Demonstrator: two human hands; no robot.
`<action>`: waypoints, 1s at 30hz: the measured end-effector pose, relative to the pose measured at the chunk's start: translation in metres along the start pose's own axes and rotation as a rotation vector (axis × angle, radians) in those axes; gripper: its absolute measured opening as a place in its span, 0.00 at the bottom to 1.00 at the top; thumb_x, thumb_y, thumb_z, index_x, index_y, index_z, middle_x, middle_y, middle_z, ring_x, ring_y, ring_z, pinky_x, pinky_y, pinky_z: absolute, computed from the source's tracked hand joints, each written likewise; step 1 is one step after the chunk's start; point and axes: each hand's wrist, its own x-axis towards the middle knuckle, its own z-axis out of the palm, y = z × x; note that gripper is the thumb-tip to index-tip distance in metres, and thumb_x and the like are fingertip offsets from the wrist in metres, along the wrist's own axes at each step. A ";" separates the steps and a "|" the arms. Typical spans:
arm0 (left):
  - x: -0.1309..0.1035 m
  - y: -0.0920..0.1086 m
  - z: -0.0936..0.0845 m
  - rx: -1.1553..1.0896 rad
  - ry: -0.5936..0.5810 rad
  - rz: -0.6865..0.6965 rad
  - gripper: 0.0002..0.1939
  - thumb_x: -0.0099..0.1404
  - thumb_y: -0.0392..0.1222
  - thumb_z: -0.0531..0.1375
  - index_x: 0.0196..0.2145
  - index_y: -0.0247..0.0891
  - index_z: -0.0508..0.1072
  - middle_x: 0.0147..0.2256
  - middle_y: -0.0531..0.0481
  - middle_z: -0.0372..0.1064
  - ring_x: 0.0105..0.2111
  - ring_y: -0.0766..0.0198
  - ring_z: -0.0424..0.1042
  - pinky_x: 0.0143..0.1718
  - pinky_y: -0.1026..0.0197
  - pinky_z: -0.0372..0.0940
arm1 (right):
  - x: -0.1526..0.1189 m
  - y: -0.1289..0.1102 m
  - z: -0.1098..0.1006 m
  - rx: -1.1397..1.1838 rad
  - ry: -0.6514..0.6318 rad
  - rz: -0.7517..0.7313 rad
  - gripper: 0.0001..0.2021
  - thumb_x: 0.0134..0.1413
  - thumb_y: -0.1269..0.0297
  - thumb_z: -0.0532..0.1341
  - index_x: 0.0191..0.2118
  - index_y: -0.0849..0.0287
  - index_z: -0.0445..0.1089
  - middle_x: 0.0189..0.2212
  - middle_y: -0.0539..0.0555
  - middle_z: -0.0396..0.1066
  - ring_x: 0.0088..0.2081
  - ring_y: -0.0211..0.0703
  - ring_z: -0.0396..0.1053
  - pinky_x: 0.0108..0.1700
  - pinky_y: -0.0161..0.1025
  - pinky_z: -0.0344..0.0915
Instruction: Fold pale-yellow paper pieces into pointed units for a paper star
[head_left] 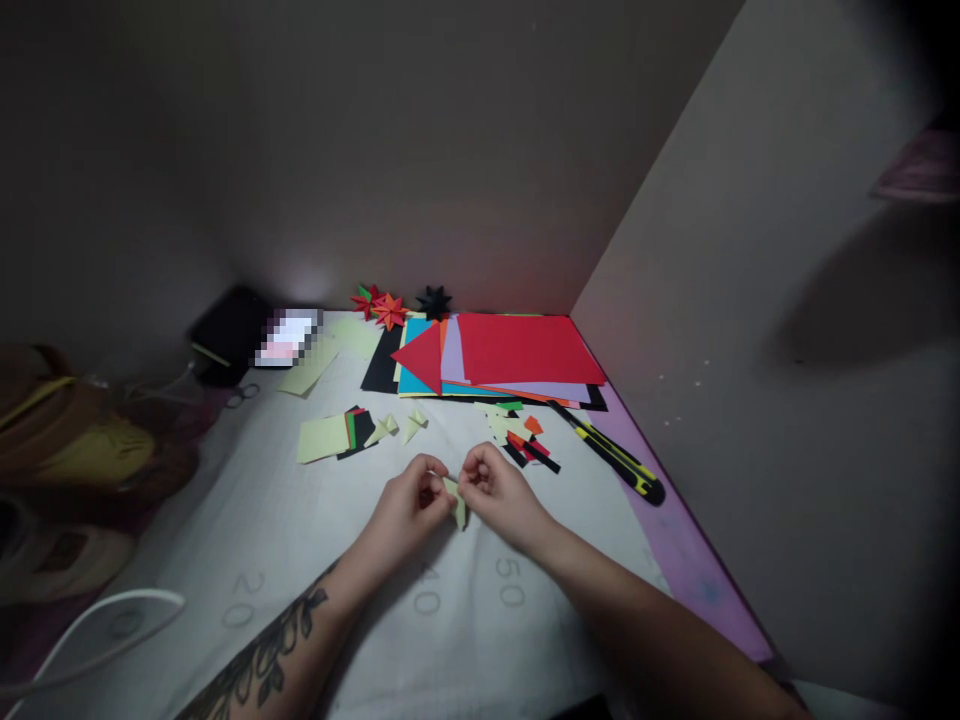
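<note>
Near the middle of the white work surface, a small pale yellow-green paper piece is pinched between my two hands. My left hand grips its left side with thumb and fingertips. On its right side my right hand has its fingers closed on the same piece. Two folded pale pieces lie beyond my left hand, beside a small stack of pale squares with green, red and black sheets. Past my right hand are scattered coloured paper scraps. The fold details between my fingertips are too small to make out.
A black and yellow cutter lies at the right. Large coloured sheets are stacked at the back, with folded paper stars behind. Scissors, a lit phone and a white cable are on the left.
</note>
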 end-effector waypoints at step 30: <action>0.004 0.010 -0.078 0.801 0.222 0.064 0.13 0.61 0.36 0.53 0.36 0.42 0.77 0.37 0.43 0.76 0.37 0.52 0.72 0.35 0.60 0.59 | 0.090 0.012 0.015 -1.179 0.001 -0.267 0.10 0.61 0.67 0.54 0.39 0.58 0.74 0.42 0.61 0.72 0.46 0.53 0.64 0.44 0.43 0.61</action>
